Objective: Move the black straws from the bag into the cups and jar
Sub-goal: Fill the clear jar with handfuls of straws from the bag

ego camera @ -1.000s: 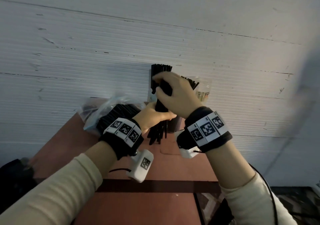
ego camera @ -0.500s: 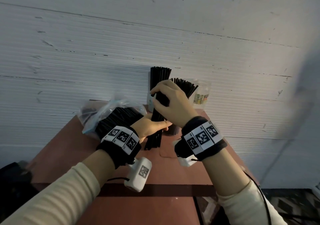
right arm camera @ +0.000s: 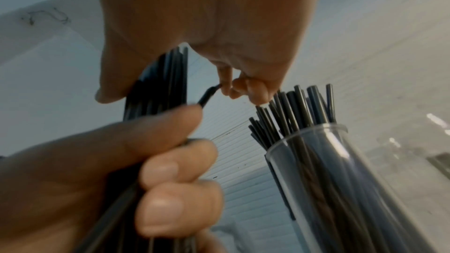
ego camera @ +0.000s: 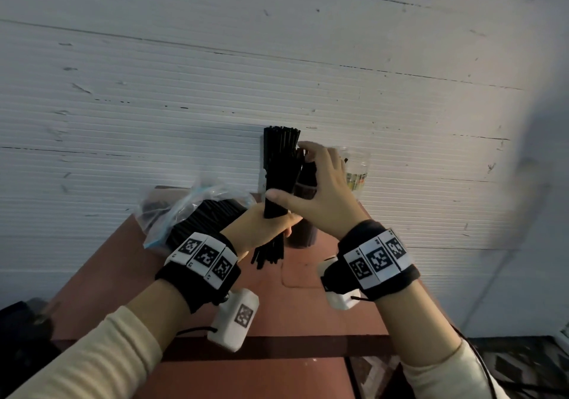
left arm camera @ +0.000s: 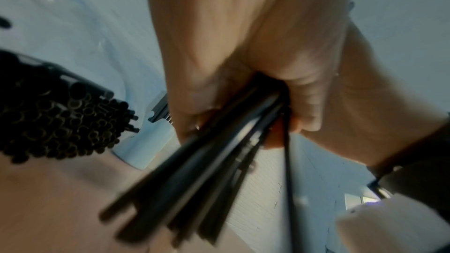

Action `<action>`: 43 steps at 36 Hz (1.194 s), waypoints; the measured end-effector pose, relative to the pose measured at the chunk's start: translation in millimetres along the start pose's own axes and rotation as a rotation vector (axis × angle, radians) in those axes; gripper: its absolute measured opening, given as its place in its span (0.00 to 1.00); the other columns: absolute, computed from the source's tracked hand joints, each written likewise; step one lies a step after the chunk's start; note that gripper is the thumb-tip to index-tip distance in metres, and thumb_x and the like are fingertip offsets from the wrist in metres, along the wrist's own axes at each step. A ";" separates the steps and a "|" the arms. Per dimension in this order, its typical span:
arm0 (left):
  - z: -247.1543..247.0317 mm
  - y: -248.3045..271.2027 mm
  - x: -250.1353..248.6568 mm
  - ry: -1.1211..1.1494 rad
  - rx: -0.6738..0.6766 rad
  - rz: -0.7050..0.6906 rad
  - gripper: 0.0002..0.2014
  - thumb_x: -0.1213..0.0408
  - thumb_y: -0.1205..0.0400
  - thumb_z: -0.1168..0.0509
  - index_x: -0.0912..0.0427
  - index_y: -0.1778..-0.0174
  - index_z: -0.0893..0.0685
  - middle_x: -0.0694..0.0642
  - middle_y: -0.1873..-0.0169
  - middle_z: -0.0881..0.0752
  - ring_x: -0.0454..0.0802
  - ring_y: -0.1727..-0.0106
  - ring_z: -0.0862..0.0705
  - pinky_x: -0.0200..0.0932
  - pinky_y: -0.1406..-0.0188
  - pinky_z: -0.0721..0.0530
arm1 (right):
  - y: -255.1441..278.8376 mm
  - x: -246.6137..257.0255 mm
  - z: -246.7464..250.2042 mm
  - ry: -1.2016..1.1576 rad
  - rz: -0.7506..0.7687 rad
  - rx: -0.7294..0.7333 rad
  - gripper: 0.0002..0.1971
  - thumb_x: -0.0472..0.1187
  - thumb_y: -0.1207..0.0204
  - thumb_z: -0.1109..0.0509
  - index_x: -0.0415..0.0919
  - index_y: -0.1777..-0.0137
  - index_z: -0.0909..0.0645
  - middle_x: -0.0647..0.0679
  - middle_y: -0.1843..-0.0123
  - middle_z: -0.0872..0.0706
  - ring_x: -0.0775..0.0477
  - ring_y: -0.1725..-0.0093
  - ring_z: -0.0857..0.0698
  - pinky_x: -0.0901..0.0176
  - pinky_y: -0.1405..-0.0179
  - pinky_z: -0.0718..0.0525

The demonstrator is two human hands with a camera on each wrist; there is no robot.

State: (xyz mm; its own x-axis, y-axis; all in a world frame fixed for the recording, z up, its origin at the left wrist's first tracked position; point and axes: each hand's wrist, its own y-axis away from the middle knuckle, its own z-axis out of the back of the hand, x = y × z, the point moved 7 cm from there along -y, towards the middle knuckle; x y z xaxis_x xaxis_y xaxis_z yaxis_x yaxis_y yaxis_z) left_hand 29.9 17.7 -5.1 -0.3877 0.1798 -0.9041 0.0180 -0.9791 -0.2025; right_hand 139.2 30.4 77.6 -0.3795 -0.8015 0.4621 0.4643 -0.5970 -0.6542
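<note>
My left hand (ego camera: 264,223) grips an upright bundle of black straws (ego camera: 281,158) round its lower part, above the table. In the left wrist view the bundle (left arm camera: 207,170) fans out below my fist (left arm camera: 219,64). My right hand (ego camera: 320,189) sits beside the bundle's top, thumb against it. In the right wrist view its curled fingertips (right arm camera: 228,86) pinch the end of a single straw (right arm camera: 208,94) that bends away from the bundle (right arm camera: 168,76). A clear cup (right arm camera: 316,161) full of straws stands just to the right. The open plastic bag (ego camera: 187,211) with many straws lies at the left.
A clear jar with a label (ego camera: 357,167) stands at the back right against the white wall. The red-brown table (ego camera: 308,306) is narrow, with its front edge near my wrists. A dark object (ego camera: 21,321) sits low at the left, off the table.
My right hand has let go of the bundle's middle and shifted up and right, now pinching one straw near the top. My left hand still holds the bundle in the same place.
</note>
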 end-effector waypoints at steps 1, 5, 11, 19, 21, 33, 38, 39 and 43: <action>-3.0 1.9 -7.1 -0.009 0.061 -0.040 0.12 0.53 0.19 0.34 0.60 0.57 0.15 0.62 0.59 0.13 0.56 0.54 0.15 0.53 0.44 0.18 | 1.4 -3.8 -2.4 -0.039 -0.039 0.061 0.46 0.60 0.37 0.20 0.48 0.22 0.38 0.52 0.34 0.34 0.54 0.33 0.32 0.69 0.35 0.30; -15.0 8.6 -21.7 -0.005 0.247 -0.137 0.10 0.68 0.16 0.35 0.73 0.47 0.16 0.69 0.55 0.14 0.60 0.55 0.15 0.50 0.49 0.15 | 4.8 -18.1 -10.9 -0.145 -0.149 0.164 0.52 0.62 0.42 0.19 0.47 0.22 0.40 0.52 0.34 0.34 0.54 0.33 0.28 0.55 0.31 0.21; -12.7 1.5 -16.5 0.049 0.212 -0.142 0.11 0.66 0.15 0.35 0.51 0.63 0.15 0.41 0.70 0.15 0.36 0.64 0.18 0.30 0.59 0.22 | 6.1 -27.6 -8.0 -0.204 -0.194 0.133 0.57 0.66 0.45 0.20 0.52 0.20 0.47 0.52 0.37 0.30 0.53 0.49 0.22 0.64 0.55 0.22; -9.4 -10.3 -7.5 0.075 0.186 -0.102 0.05 0.56 0.20 0.32 0.49 0.60 0.13 0.47 0.65 0.13 0.43 0.59 0.16 0.43 0.51 0.22 | 7.4 -38.0 -6.6 -0.299 -0.255 0.144 0.54 0.63 0.44 0.18 0.51 0.21 0.42 0.55 0.41 0.23 0.54 0.48 0.15 0.52 0.46 0.13; -10.4 -11.7 -9.7 0.069 0.194 -0.122 0.10 0.53 0.23 0.31 0.55 0.55 0.13 0.50 0.63 0.12 0.46 0.57 0.15 0.46 0.51 0.20 | 5.6 -37.8 -12.0 -0.290 -0.229 0.200 0.42 0.63 0.43 0.18 0.50 0.30 0.30 0.55 0.43 0.18 0.56 0.48 0.14 0.51 0.47 0.12; -22.8 -22.4 -36.0 0.036 0.176 -0.176 0.00 0.69 0.27 0.30 0.61 0.62 0.15 0.43 0.68 0.11 0.33 0.61 0.17 0.34 0.53 0.17 | -18.4 -24.3 -12.1 -0.261 -0.053 0.147 0.18 0.40 0.31 0.23 0.43 0.73 0.31 0.57 0.76 0.28 0.58 0.75 0.27 0.63 0.73 0.27; -6.9 -38.1 -42.0 0.190 -0.070 -0.186 0.27 0.57 0.30 0.20 0.62 0.39 0.21 0.68 0.47 0.14 0.53 0.45 0.13 0.62 0.41 0.15 | -45.3 -22.0 22.8 -0.246 -0.035 0.023 0.11 0.39 0.29 0.26 0.42 0.70 0.23 0.53 0.73 0.20 0.57 0.71 0.19 0.58 0.71 0.20; -2.8 -40.6 -42.3 0.184 -0.153 -0.191 0.32 0.54 0.34 0.18 0.59 0.40 0.25 0.64 0.45 0.15 0.51 0.45 0.14 0.56 0.42 0.13 | -50.9 -23.1 31.7 -0.259 -0.043 -0.014 0.11 0.39 0.28 0.26 0.40 0.69 0.22 0.53 0.72 0.20 0.57 0.71 0.19 0.58 0.70 0.19; 12.1 -49.3 -38.5 -0.014 -0.432 -0.176 0.46 0.40 0.48 0.19 0.49 0.43 0.39 0.52 0.42 0.31 0.46 0.39 0.26 0.41 0.39 0.22 | -71.1 -30.5 64.1 -0.319 -0.066 -0.163 0.11 0.36 0.27 0.27 0.30 0.64 0.22 0.50 0.72 0.22 0.57 0.73 0.22 0.63 0.75 0.24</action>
State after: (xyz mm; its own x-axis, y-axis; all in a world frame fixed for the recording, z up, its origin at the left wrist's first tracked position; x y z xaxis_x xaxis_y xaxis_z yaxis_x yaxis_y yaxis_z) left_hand 32.8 57.9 44.2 -0.4317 0.3359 -0.8372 0.3315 -0.8041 -0.4935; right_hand 169.0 95.1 148.4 -0.1234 -0.7471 0.6532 0.3034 -0.6551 -0.6919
